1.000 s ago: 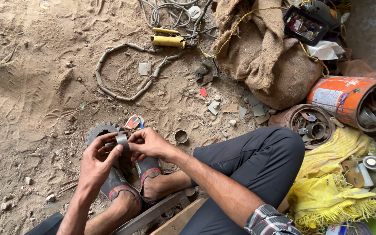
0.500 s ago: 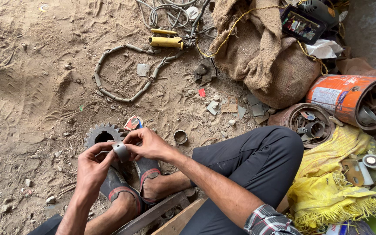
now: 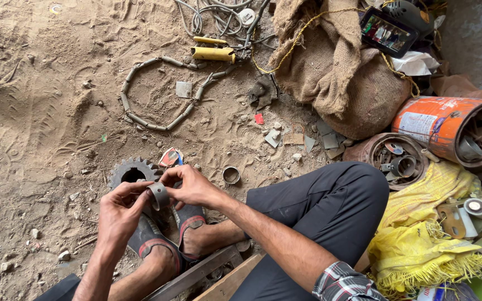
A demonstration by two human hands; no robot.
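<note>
Gear [image 3: 132,171] on sand, perhaps touching feet [image 3: 157,239].

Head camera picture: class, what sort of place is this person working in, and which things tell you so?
Probably an informal outdoor repair spot. The ground is bare sandy dirt, a toothed gear lies on it, an orange can and a round tin hold metal parts, and cables lie nearby.
</note>
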